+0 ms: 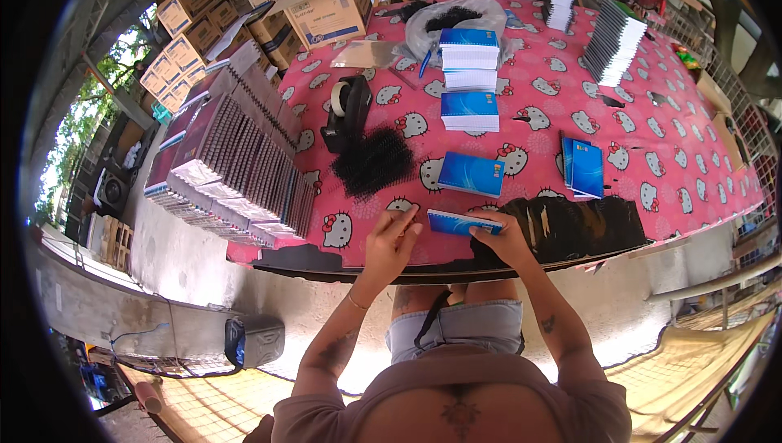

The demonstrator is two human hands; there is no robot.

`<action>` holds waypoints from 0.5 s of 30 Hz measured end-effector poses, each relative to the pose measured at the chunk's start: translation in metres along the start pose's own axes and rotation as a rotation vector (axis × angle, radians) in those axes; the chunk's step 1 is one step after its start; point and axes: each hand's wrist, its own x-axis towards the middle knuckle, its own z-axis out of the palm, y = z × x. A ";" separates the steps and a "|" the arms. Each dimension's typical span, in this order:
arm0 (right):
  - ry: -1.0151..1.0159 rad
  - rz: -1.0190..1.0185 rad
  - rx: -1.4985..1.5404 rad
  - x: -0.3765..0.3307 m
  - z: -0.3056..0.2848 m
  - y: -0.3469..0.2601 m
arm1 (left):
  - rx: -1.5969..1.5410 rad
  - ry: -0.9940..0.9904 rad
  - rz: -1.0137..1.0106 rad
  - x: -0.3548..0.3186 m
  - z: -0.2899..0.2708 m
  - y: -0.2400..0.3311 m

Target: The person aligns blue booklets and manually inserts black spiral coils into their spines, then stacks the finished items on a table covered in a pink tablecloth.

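Left hand, head view: left hand raised at the table's near edge, fingers partly curled, just beside the held notepad's left end; whether it pinches anything thin, I cannot tell.
Right hand: right hand closed on the notepad's right end, thumb on the near side, forearm angled in from the lower right.
Held notepad: small blue notepad, tilted so its cover and a pale page edge show, above the table's near edge between the hands.
Blue pads: a similar blue pad lies just beyond; farther back stand blue-topped stacks.
Plastic bag: clear bag, holding black coils.
Cardboard box: brown box, flaps open, contents hidden.
Tape dispenser: black dispenser with a pale tape roll in it.
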 end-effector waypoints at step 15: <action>-0.007 -0.015 0.027 0.004 -0.001 0.002 | 0.068 -0.104 -0.054 0.016 0.002 -0.018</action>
